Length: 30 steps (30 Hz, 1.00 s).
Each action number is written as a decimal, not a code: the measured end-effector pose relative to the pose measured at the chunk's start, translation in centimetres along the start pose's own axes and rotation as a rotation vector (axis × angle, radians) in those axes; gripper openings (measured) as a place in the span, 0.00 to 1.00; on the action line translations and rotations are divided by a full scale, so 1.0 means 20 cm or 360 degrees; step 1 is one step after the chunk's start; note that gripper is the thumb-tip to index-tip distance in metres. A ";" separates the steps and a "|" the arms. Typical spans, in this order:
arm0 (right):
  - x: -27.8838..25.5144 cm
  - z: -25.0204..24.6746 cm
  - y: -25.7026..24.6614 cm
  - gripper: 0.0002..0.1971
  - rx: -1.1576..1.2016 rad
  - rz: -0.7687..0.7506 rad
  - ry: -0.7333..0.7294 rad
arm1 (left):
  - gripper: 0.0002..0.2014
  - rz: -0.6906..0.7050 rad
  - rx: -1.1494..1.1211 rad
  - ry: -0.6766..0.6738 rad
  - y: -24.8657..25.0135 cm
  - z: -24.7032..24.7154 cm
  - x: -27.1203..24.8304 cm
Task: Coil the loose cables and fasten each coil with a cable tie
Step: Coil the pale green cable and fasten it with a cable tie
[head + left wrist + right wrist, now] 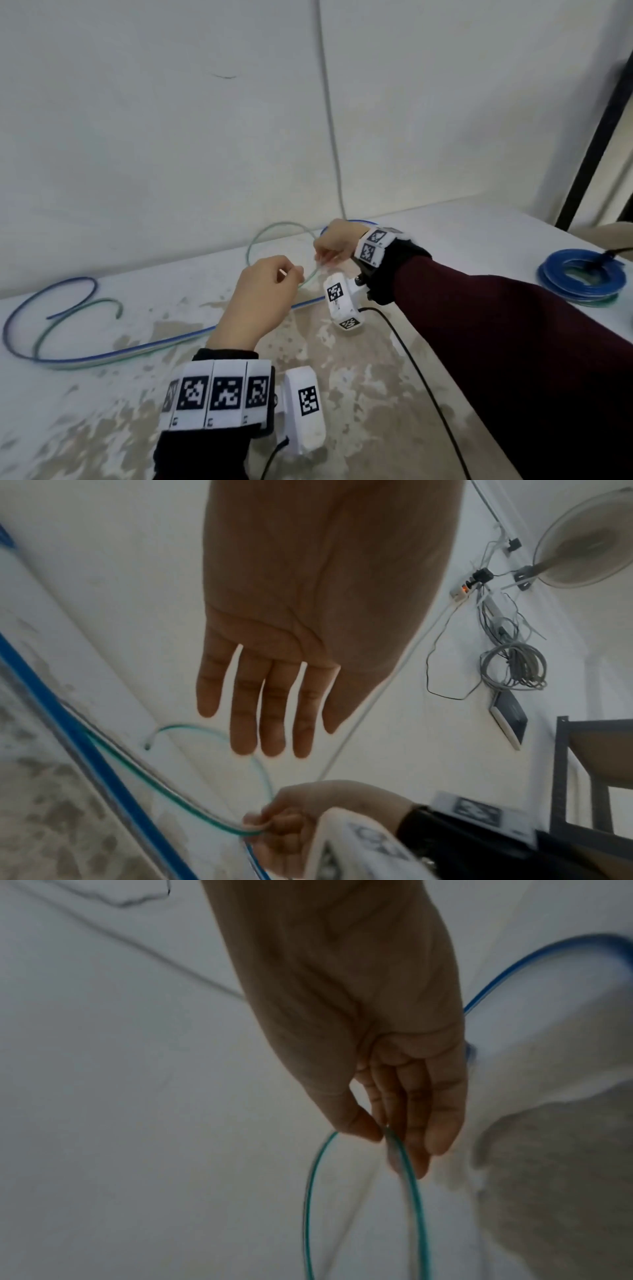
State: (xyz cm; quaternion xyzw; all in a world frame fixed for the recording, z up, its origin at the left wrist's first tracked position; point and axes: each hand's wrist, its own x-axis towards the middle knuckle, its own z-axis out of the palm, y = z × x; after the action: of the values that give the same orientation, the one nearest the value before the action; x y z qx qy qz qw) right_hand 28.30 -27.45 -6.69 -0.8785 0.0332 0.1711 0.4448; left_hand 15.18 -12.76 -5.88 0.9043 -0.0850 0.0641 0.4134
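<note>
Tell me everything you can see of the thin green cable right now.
The green cable is thin, flexible and looks translucent teal. It arcs upward in one open loop near the wall, lifted off the table. The right hand pinches it between thumb and fingers. The left hand is at the loop's lower part, its grip unclear. Farther left it trails along the blue cable and ends in a loose hook.

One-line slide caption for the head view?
Right hand pinches a loop of thin green cable beside the left hand, long blue cable loose on the worn white table.
</note>
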 end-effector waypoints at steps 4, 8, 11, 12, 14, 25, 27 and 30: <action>-0.19 -0.05 -0.14 0.13 0.0737 -0.0360 -0.0083 | 0.15 -0.0053 -0.0067 0.0614 -0.07 -0.08 0.03; -0.46 -0.11 -0.22 0.14 0.0785 -0.0776 -0.0232 | 0.31 -0.0285 -0.0492 0.0608 -0.06 -0.16 0.03; -0.68 -0.15 -0.23 0.11 0.0811 -0.0962 -0.0280 | 0.15 -0.0046 -0.0936 0.0576 0.03 -0.22 0.00; -0.74 -0.17 -0.23 0.11 0.0832 -0.1000 -0.0269 | 0.12 0.0105 -0.0990 0.0597 0.07 -0.25 -0.02; -0.85 -0.19 -0.21 0.12 0.0800 -0.1066 -0.0141 | 0.15 0.0324 -0.0944 0.0590 0.15 -0.30 -0.07; -1.05 -0.10 -0.20 0.13 0.0237 -0.1320 0.0441 | 0.07 0.0479 -0.0386 0.0099 0.34 -0.36 -0.24; -1.03 -0.12 -0.19 0.13 0.0291 -0.1305 0.0497 | 0.06 0.0543 -0.0356 0.0085 0.32 -0.39 -0.25; -1.03 -0.14 -0.18 0.14 0.0450 -0.1345 0.0550 | 0.05 0.0515 -0.0265 0.0079 0.28 -0.42 -0.25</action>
State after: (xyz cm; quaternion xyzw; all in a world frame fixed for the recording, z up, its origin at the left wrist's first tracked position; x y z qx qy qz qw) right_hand 10.45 -29.38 4.50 -0.7614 -0.2305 -0.1795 0.5787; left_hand 8.65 -9.56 2.79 0.8396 -0.2243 0.1449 0.4731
